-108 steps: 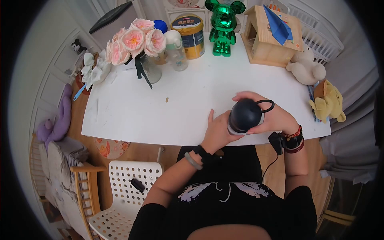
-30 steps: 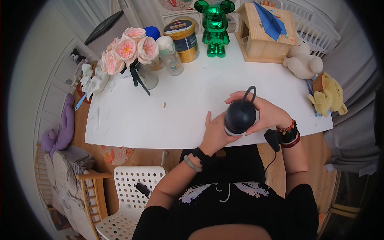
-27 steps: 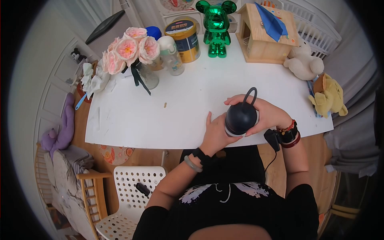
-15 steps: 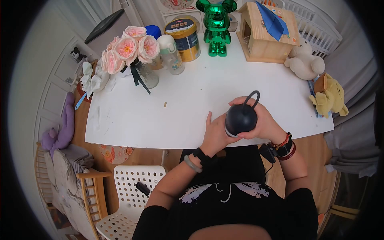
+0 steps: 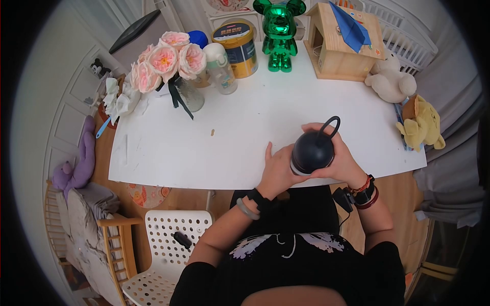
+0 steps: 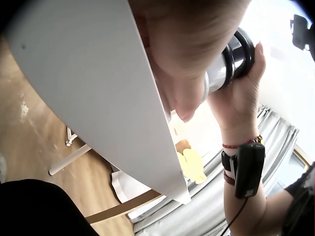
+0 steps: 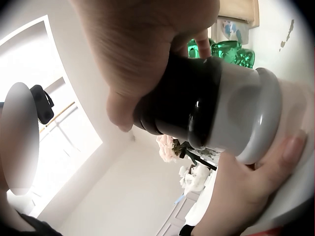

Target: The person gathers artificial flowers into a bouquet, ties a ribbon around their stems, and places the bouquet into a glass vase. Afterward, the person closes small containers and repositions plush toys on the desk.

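Note:
A bottle with a round dark lid [image 5: 313, 152] and a loop handle stands at the table's front edge, right of the middle. My right hand [image 5: 343, 162] grips the lid from the right. The left hand [image 5: 278, 171] holds the pale lower part from the left. In the right wrist view the right hand [image 7: 147, 54] curls round the black lid [image 7: 189, 101], above the grey-white body [image 7: 241, 110], which the left hand [image 7: 246, 191] grips. The left wrist view shows the left hand [image 6: 189, 49] close up and the right hand [image 6: 238, 98] at the lid.
Along the back of the white table [image 5: 178, 158] stand a flower vase [image 5: 191, 97], a clear bottle [image 5: 223, 76], a yellow-and-blue tub [image 5: 240, 51], a green bear figure [image 5: 279, 38] and a wooden house [image 5: 347, 56]. Plush toys [image 5: 421, 125] lie at right; a white chair [image 5: 176, 234] stands at front left.
Since about a second ago, my right hand has turned and shifted from the body's side onto the lid. The handle loop has swung a little to the right. The left hand keeps its hold.

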Action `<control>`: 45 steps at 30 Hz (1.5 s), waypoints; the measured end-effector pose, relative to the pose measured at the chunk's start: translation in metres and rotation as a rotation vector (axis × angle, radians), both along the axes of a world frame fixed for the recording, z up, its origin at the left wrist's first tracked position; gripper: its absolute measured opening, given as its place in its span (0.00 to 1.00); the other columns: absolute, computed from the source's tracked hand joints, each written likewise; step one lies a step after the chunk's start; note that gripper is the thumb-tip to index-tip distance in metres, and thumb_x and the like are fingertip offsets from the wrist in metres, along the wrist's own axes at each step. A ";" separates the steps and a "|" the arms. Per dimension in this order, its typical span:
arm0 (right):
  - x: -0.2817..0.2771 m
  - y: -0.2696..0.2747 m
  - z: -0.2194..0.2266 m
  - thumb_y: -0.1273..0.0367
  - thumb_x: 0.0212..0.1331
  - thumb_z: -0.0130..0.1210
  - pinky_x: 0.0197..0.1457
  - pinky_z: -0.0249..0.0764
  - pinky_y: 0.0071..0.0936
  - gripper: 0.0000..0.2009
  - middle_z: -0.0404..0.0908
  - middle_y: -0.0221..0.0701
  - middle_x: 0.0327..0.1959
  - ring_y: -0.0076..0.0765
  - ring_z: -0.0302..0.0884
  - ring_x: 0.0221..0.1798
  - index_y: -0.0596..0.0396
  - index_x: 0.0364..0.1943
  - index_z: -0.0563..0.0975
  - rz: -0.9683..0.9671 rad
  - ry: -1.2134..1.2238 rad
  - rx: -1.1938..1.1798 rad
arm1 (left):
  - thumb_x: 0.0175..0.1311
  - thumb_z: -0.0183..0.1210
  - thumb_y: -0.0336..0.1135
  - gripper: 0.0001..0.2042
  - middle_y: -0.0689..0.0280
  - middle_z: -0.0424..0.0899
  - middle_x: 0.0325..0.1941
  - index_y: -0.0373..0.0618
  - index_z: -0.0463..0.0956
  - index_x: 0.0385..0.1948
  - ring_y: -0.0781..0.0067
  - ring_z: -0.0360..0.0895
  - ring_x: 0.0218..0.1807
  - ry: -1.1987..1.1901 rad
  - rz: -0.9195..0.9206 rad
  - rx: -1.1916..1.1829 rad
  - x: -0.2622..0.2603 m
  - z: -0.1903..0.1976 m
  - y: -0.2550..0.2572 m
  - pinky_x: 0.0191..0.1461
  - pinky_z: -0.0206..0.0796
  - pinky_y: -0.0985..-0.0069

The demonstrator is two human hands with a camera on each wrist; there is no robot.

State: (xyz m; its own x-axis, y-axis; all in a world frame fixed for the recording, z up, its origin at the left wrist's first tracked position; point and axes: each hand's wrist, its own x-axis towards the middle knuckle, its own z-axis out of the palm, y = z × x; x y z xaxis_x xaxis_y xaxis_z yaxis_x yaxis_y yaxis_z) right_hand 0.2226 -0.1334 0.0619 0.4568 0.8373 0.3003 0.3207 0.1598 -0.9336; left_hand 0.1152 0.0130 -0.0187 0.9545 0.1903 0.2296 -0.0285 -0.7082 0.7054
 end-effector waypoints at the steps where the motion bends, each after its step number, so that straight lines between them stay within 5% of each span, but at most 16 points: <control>1: 0.000 -0.001 -0.003 0.61 0.32 0.75 0.65 0.61 0.34 0.46 0.65 0.38 0.61 0.37 0.64 0.62 0.54 0.61 0.61 0.000 -0.001 0.001 | 0.38 0.70 0.52 0.39 0.58 0.79 0.47 0.41 0.67 0.53 0.61 0.75 0.52 -0.001 0.000 0.001 0.000 0.002 0.000 0.69 0.32 0.47; 7: 0.005 -0.009 -0.029 0.61 0.32 0.76 0.70 0.53 0.37 0.54 0.54 0.40 0.68 0.42 0.55 0.69 0.57 0.67 0.52 -0.024 -0.063 -0.223 | 0.36 0.72 0.50 0.47 0.56 0.78 0.50 0.38 0.58 0.60 0.61 0.74 0.55 0.007 0.019 -0.065 -0.001 0.009 -0.001 0.70 0.30 0.47; 13: 0.009 0.001 -0.024 0.65 0.35 0.74 0.68 0.56 0.34 0.48 0.66 0.39 0.60 0.40 0.61 0.65 0.58 0.63 0.57 -0.024 -0.132 -0.229 | 0.38 0.72 0.47 0.51 0.53 0.73 0.56 0.36 0.50 0.64 0.58 0.69 0.60 -0.034 0.041 -0.068 0.000 0.005 0.002 0.70 0.30 0.46; 18: 0.033 0.030 -0.033 0.68 0.36 0.74 0.62 0.64 0.30 0.45 0.71 0.38 0.55 0.37 0.68 0.60 0.59 0.62 0.58 -0.232 -0.083 -0.141 | 0.46 0.69 0.39 0.44 0.47 0.59 0.65 0.33 0.51 0.63 0.48 0.58 0.65 -0.213 0.154 -0.221 -0.003 0.006 0.003 0.68 0.47 0.57; 26: 0.083 0.141 -0.023 0.69 0.35 0.73 0.58 0.68 0.31 0.43 0.71 0.40 0.54 0.37 0.72 0.56 0.58 0.59 0.59 -0.502 -0.233 0.159 | 0.53 0.60 0.29 0.27 0.47 0.60 0.63 0.36 0.60 0.56 0.46 0.58 0.64 -0.349 0.160 -0.174 -0.003 -0.004 0.007 0.66 0.51 0.61; 35: 0.108 0.224 -0.044 0.69 0.30 0.74 0.56 0.69 0.33 0.41 0.74 0.41 0.49 0.43 0.74 0.53 0.59 0.55 0.63 -0.543 -0.286 0.207 | 0.52 0.58 0.26 0.20 0.49 0.63 0.60 0.40 0.64 0.48 0.48 0.61 0.61 -0.333 0.165 -0.224 -0.004 -0.002 0.008 0.64 0.53 0.62; 45: 0.099 0.243 -0.040 0.71 0.29 0.73 0.52 0.71 0.34 0.34 0.76 0.43 0.43 0.48 0.75 0.47 0.59 0.47 0.69 -0.530 -0.317 0.270 | 0.50 0.58 0.23 0.15 0.52 0.66 0.51 0.42 0.66 0.40 0.50 0.65 0.55 -0.325 0.179 -0.272 -0.002 -0.004 0.007 0.60 0.58 0.64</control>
State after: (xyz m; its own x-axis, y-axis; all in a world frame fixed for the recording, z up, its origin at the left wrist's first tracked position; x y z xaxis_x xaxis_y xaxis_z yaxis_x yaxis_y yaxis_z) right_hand 0.3219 0.1093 0.0215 0.6407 0.4010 0.6548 0.6719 0.1199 -0.7309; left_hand 0.1127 0.0198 -0.0227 0.7877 0.4403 0.4308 -0.1737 -0.5122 0.8411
